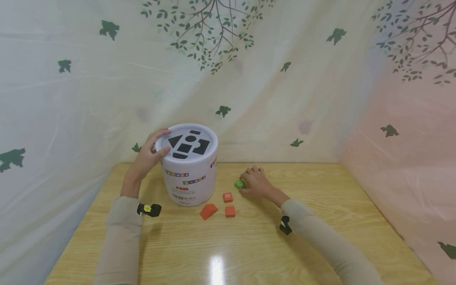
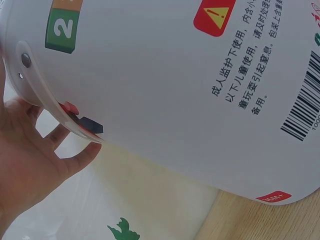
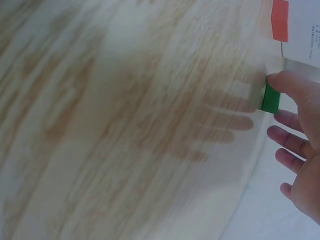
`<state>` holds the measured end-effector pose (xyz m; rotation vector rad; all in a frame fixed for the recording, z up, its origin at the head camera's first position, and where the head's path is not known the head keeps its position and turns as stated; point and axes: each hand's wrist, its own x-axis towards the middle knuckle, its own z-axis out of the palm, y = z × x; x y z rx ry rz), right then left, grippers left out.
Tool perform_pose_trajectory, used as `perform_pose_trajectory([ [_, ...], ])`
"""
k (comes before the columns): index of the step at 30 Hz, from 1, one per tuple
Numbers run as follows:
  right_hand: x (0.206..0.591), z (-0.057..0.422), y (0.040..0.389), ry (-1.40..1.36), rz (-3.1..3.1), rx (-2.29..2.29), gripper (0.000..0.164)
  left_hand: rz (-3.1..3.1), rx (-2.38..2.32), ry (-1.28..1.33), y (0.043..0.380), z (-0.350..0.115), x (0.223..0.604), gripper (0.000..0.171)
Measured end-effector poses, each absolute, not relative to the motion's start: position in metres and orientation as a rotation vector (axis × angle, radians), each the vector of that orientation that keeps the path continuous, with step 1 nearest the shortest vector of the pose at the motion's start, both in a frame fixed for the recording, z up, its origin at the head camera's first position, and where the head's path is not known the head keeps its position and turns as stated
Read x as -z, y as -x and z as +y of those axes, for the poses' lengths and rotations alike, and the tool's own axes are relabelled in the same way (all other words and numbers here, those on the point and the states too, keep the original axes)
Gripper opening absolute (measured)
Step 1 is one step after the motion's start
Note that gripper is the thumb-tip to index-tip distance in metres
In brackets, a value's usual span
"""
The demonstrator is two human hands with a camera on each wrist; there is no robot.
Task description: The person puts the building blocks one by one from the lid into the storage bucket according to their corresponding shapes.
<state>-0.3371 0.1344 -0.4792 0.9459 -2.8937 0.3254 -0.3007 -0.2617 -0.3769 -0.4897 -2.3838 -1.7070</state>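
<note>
A white round bucket (image 1: pixel 189 168) stands on the table, its lid cut with several dark shaped holes. My left hand (image 1: pixel 146 156) holds the bucket's rim at its left side, thumb over the lid edge. In the left wrist view the fingers (image 2: pixel 57 135) curl by the rim, near the white handle (image 2: pixel 47 100). To the right of the bucket, my right hand (image 1: pixel 259 184) pinches a small green block (image 1: pixel 239 184) between thumb and index finger. The green block (image 3: pixel 270 98) sits low at the table in the right wrist view, the other fingers spread loosely.
In front of the bucket lie a red block with a white letter R (image 1: pixel 227 197), a plain red-orange square block (image 1: pixel 230 211) and an angular red-orange block (image 1: pixel 208 211). A leaf-patterned curtain (image 1: pixel 270 99) hangs behind the wooden table (image 1: pixel 178 245) and along its sides.
</note>
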Motion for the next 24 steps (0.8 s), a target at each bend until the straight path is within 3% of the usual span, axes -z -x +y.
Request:
perform_pose_trajectory([
  [15, 0.478, 0.133, 0.338, -0.94, -2.879, -0.377, 0.04, -2.382, 1.707, 0.489, 0.302, -0.261, 0.378, 0.066],
  [24, 0.445, 0.122, 0.345, -0.931, -2.755, -0.57, 0.039, -2.396, 1.692, 0.484, 0.302, -0.262, 0.377, 0.067],
])
